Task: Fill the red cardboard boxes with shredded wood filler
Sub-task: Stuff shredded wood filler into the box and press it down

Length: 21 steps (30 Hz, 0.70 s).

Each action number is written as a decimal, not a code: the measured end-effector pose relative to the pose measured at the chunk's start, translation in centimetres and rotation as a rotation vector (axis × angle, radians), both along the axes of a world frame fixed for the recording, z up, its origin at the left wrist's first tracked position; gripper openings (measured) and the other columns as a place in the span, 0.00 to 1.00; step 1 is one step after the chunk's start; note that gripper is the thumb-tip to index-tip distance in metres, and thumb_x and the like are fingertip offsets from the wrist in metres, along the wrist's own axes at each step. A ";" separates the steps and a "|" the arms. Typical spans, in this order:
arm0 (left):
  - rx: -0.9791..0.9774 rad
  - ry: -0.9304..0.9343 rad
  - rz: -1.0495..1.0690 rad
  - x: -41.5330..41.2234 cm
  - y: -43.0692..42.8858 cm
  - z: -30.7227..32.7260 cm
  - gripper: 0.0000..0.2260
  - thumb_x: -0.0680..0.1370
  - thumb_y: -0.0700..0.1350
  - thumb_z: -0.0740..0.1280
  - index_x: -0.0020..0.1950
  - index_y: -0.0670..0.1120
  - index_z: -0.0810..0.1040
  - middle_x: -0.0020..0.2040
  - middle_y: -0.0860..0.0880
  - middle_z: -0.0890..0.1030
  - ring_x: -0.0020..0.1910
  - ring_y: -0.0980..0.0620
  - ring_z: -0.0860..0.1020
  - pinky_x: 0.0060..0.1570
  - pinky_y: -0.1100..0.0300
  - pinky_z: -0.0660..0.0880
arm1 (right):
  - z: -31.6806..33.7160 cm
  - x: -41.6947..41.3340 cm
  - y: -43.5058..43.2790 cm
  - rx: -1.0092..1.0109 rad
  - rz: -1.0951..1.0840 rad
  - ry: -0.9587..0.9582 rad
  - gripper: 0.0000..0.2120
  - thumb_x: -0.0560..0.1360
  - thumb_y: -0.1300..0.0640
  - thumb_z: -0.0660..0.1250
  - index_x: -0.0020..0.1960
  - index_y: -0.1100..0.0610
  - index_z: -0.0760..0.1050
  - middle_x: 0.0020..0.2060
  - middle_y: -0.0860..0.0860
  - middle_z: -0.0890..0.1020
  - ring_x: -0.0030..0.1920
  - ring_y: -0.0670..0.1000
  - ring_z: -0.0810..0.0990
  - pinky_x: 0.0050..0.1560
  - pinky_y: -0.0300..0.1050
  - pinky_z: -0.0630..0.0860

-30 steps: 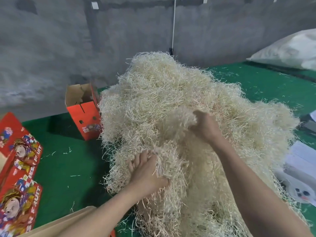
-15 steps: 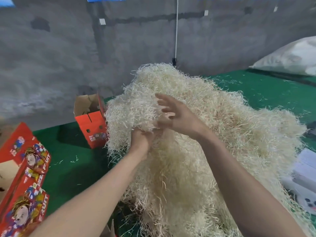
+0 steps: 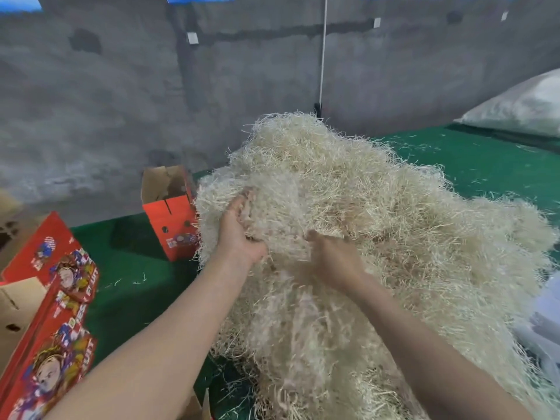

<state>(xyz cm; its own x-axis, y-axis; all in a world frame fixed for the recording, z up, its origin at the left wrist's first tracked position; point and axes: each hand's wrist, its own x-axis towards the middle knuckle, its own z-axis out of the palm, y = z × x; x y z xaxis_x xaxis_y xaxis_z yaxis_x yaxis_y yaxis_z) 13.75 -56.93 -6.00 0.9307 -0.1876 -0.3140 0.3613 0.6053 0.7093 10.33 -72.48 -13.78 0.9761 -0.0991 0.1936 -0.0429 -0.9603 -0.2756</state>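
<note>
Head view: a big pale heap of filler (image 3: 394, 201) is lying on a green mat (image 3: 136, 268), filling the middle and right of the picture and rising against a grey wall (image 3: 106, 101). Both bare arms are reaching into its near left side. The left hand (image 3: 239, 234) is turning palm up, its fingers curling round a clump of filler at the heap's left edge and grasping it. The right hand (image 3: 336, 259) is lying back up, just beside the left, with its fingers sinking among the strands; being blurred and buried, it is not showing whether it is clenched or slack.

An open red box (image 3: 169, 219) is standing upright on the mat, touching the heap's left edge, its flaps pointing up. Printed red boxes (image 3: 51, 298) are lying at the left edge, well apart from the heap. Loose strands are lying scattered on the mat. A white sack (image 3: 521, 110) is resting at the far right.
</note>
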 end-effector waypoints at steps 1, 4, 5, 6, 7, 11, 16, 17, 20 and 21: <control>0.050 -0.012 0.021 0.3 0.6 0.1 0.17 0.70 0.50 0.70 0.58 0.47 0.79 0.57 0.44 0.80 0.60 0.42 0.76 0.47 0.47 0.76 | -0.5 -0.1 -1.8 -0.009 -0.050 0.037 0.15 0.75 0.54 0.65 0.60 0.51 0.67 0.31 0.43 0.72 0.36 0.47 0.77 0.64 0.55 0.67; 0.151 -0.018 -0.005 0.3 1.5 0.4 0.19 0.59 0.49 0.74 0.48 0.48 0.80 0.52 0.43 0.80 0.51 0.42 0.77 0.42 0.48 0.74 | 0.2 -0.7 -5.9 0.001 -0.186 0.211 0.18 0.76 0.57 0.63 0.65 0.57 0.65 0.39 0.47 0.75 0.52 0.54 0.77 0.68 0.59 0.62; 0.161 -0.037 -0.051 0.1 1.4 0.5 0.17 0.58 0.50 0.74 0.45 0.49 0.81 0.50 0.43 0.81 0.49 0.42 0.78 0.45 0.47 0.74 | 1.1 -0.5 -6.6 -0.079 -0.162 0.253 0.26 0.73 0.56 0.67 0.68 0.56 0.61 0.49 0.50 0.77 0.58 0.55 0.74 0.69 0.60 0.60; 0.181 -0.047 -0.071 -0.2 1.2 0.6 0.16 0.58 0.50 0.74 0.44 0.50 0.81 0.50 0.43 0.81 0.49 0.42 0.79 0.48 0.46 0.74 | 2.3 -0.2 -7.0 -0.077 -0.112 0.262 0.36 0.70 0.53 0.71 0.72 0.55 0.56 0.61 0.53 0.73 0.65 0.56 0.69 0.70 0.61 0.58; 0.209 -0.041 -0.066 -0.5 1.0 0.6 0.16 0.57 0.51 0.75 0.44 0.51 0.81 0.52 0.44 0.80 0.51 0.41 0.78 0.52 0.45 0.73 | 4.0 0.0 -6.8 -0.010 -0.023 0.260 0.47 0.66 0.50 0.74 0.74 0.52 0.49 0.70 0.53 0.64 0.71 0.56 0.61 0.71 0.61 0.54; 0.147 -0.023 -0.127 -0.9 0.7 0.0 0.45 0.41 0.55 0.80 0.58 0.51 0.78 0.61 0.46 0.75 0.55 0.43 0.76 0.55 0.45 0.72 | 9.0 -0.7 -2.5 0.536 0.226 0.218 0.60 0.60 0.55 0.77 0.74 0.44 0.34 0.73 0.46 0.50 0.73 0.52 0.52 0.71 0.50 0.49; 0.262 -0.220 -0.307 -1.2 1.8 0.4 0.25 0.48 0.54 0.80 0.41 0.45 0.84 0.47 0.35 0.81 0.44 0.44 0.81 0.39 0.55 0.78 | 6.2 -1.7 2.0 0.739 0.191 0.333 0.16 0.75 0.69 0.61 0.63 0.70 0.68 0.56 0.58 0.74 0.52 0.46 0.80 0.49 0.33 0.74; 0.433 -0.272 -0.380 -1.3 2.2 0.7 0.16 0.54 0.51 0.78 0.37 0.46 0.83 0.47 0.31 0.78 0.43 0.46 0.79 0.42 0.57 0.76 | 5.6 -1.6 1.8 0.751 0.135 0.209 0.12 0.76 0.71 0.57 0.59 0.72 0.69 0.53 0.56 0.73 0.43 0.39 0.80 0.39 0.29 0.73; 0.996 -0.343 -0.729 -0.9 3.9 0.3 0.27 0.61 0.53 0.75 0.58 0.48 0.79 0.52 0.58 0.78 0.60 0.51 0.72 0.64 0.54 0.64 | 5.8 -1.4 1.7 0.828 0.009 0.004 0.18 0.81 0.63 0.50 0.70 0.66 0.58 0.64 0.58 0.67 0.62 0.49 0.71 0.52 0.37 0.68; 1.143 -0.322 -0.803 -0.8 4.1 -0.3 0.33 0.63 0.56 0.73 0.66 0.47 0.73 0.62 0.53 0.74 0.64 0.51 0.69 0.66 0.55 0.61 | 6.2 -1.3 2.0 0.821 0.015 -0.033 0.21 0.81 0.62 0.51 0.72 0.66 0.54 0.67 0.60 0.64 0.66 0.48 0.66 0.58 0.41 0.68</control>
<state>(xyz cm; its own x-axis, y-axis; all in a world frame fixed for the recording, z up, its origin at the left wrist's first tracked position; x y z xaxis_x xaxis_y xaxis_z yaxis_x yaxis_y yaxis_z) 12.97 -52.81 -6.26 0.7539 -0.4801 -0.4485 0.0591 -0.6303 0.7741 9.00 -70.44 -7.56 0.9735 -0.2087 0.0933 -0.0116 -0.4530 -0.8915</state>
